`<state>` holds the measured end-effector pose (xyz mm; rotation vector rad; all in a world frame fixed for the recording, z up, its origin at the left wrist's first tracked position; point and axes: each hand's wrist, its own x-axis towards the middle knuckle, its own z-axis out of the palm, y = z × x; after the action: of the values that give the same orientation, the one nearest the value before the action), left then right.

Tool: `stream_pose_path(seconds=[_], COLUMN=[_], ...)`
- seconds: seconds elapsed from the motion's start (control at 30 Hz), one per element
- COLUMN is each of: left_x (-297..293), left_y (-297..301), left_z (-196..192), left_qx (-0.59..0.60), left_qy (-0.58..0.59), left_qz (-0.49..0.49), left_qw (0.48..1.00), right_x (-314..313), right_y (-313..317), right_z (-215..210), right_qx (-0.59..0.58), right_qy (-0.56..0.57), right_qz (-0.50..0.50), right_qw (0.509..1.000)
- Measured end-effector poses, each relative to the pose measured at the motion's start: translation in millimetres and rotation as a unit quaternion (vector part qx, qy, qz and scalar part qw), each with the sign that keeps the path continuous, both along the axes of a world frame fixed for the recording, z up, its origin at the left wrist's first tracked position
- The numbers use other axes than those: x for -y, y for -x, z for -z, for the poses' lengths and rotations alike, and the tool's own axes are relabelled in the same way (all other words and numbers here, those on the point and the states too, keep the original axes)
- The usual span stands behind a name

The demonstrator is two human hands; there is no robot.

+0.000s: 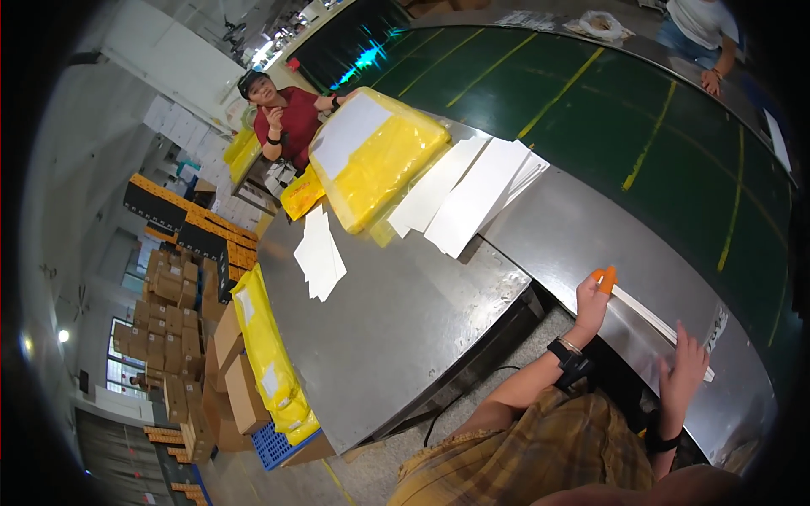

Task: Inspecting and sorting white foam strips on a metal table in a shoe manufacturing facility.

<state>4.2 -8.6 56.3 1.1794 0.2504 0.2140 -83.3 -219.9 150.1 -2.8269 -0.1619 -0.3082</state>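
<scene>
My left hand (590, 309), with a dark band on its wrist, is closed at one end of a thin white stack of sheets (645, 314), seen nearly edge-on. Something orange (606, 279) shows at its fingertips; whether it is a finger cover or a held piece I cannot tell. My right hand (685, 372) is beside the stack's other end, fingers stretched and apart. Beyond my left hand, long white sheets (477, 198) lie fanned on the metal table, beside a big yellow plastic-wrapped pack (380, 160).
A green conveyor belt (574, 110) with yellow lines runs along the far side. More white sheets (320, 257) lie left on the metal table (380, 337). A co-worker in a red top (297, 122) stands beyond; another person (700, 29) is across the belt. Cardboard boxes (173, 312) are piled left.
</scene>
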Motion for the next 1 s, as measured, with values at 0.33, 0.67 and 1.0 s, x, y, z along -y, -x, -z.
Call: stream_pose_path(seconds=[0.33, 0.67, 1.0], left_x=[-11, 10, 54], left_y=[-4, 3, -17], left_z=[-9, -134, -99], left_qx=[0.06, 0.314, 0.087], left_qy=[-0.152, -0.512, -0.664], left_qz=[-0.031, 0.054, 0.368], left_qw=[0.986, 0.798, 0.645], right_x=[16, 22, 36], right_y=[-12, -2, -15], right_z=[11, -2, 13], right_qx=[-0.019, 0.017, 0.025], right_qy=[-0.014, -0.056, -0.043], right_qz=[0.014, -0.029, -0.055], right_qw=[1.0, 0.998, 0.997])
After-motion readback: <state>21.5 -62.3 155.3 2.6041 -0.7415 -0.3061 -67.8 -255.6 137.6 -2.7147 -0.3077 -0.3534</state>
